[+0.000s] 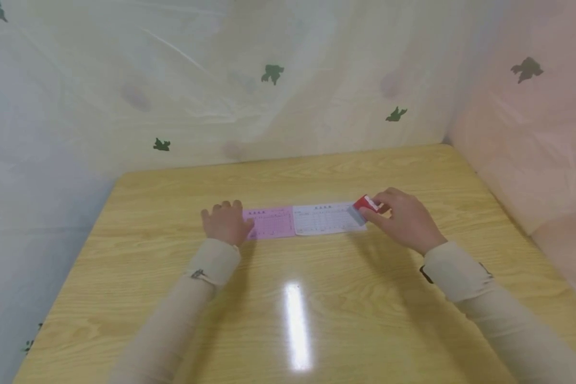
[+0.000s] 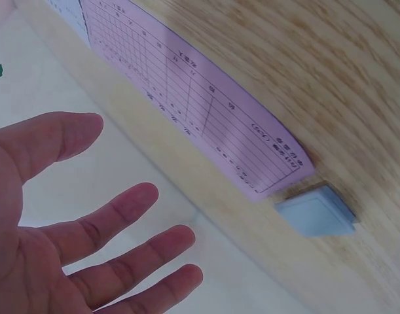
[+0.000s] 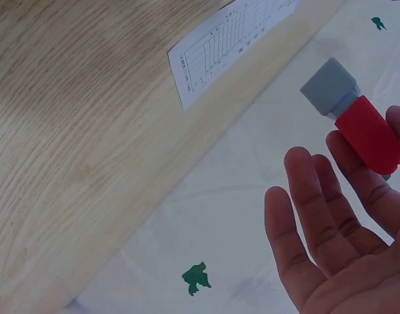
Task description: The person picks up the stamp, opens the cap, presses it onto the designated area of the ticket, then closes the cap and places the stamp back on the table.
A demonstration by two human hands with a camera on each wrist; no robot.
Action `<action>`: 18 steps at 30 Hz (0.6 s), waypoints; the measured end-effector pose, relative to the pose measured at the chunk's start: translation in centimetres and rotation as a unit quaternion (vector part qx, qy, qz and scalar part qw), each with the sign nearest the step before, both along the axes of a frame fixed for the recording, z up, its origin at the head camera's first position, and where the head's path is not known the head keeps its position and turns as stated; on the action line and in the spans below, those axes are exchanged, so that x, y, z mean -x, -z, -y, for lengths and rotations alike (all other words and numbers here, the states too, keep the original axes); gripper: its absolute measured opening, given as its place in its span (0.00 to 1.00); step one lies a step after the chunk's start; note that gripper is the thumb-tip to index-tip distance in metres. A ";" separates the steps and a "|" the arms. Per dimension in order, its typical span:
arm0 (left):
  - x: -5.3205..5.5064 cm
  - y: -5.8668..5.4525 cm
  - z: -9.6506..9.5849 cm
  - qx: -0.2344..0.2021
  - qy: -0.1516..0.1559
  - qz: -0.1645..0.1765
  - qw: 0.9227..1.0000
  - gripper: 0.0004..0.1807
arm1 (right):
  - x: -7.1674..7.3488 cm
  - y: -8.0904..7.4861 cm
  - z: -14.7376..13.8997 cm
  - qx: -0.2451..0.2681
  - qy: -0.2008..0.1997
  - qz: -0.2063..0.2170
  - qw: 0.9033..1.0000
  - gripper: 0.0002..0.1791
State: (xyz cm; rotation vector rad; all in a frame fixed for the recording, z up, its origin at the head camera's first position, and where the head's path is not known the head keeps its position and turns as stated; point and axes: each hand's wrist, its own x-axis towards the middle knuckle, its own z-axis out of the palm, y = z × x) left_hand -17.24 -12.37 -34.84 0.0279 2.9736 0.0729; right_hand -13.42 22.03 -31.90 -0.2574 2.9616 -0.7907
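Note:
A stamp [image 3: 368,134] with a red handle and grey head is pinched between the thumb and a finger of my right hand [image 1: 405,221]. In the head view it overlaps the right end of a white printed form [image 1: 321,221]. To the left, edge to edge with that sheet, lies a pink printed form [image 1: 274,225]. My left hand [image 1: 227,222] is over the pink form's left end, its fingers spread and holding nothing. A small blue-grey cap-like piece [image 2: 317,212] sits by the pink form's end in the left wrist view; in the head view it is hidden.
Both forms lie on a wood-grain table [image 1: 249,330] with a bright light reflection at its front middle. Pale cloth [image 1: 211,80] with dark green leaf-like shapes hangs behind the far edge, and pinkish cloth [image 1: 547,133] on the right.

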 end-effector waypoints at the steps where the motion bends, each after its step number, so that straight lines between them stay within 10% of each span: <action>1: 0.0 0.0 -0.1 0.000 0.001 -0.003 1.000 0.34 | 0.1 0.0 0.0 -0.002 -0.001 0.000 1.000 0.31; 18: -0.4 -0.2 -2.6 -0.022 0.031 -0.011 0.999 0.33 | 0.4 -0.2 -0.3 -0.020 0.014 0.028 0.999 0.31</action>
